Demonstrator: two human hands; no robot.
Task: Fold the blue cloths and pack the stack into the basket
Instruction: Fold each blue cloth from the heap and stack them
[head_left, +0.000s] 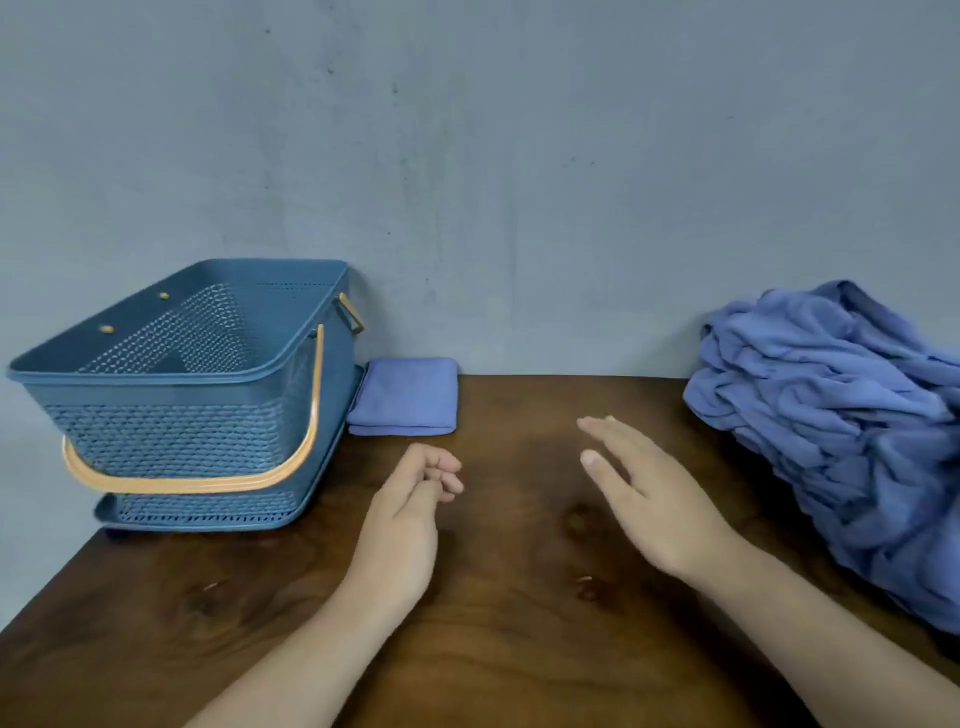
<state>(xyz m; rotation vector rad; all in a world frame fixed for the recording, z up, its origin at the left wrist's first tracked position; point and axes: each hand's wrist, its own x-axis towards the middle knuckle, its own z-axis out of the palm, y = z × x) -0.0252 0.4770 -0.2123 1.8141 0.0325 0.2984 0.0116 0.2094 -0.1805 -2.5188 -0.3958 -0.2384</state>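
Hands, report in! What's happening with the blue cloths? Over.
Left hand loosely curled, right hand flat, both empty. Folded cloths beside basket; unfolded pile at right. Nothing in the way.

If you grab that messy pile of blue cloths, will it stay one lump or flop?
Probably flop: the pile of blue cloths is crumpled in loose, soft folds, so pieces would likely droop or slip off. Thin fabric, so probably light. It shouldn't roll; it sags onto the table.
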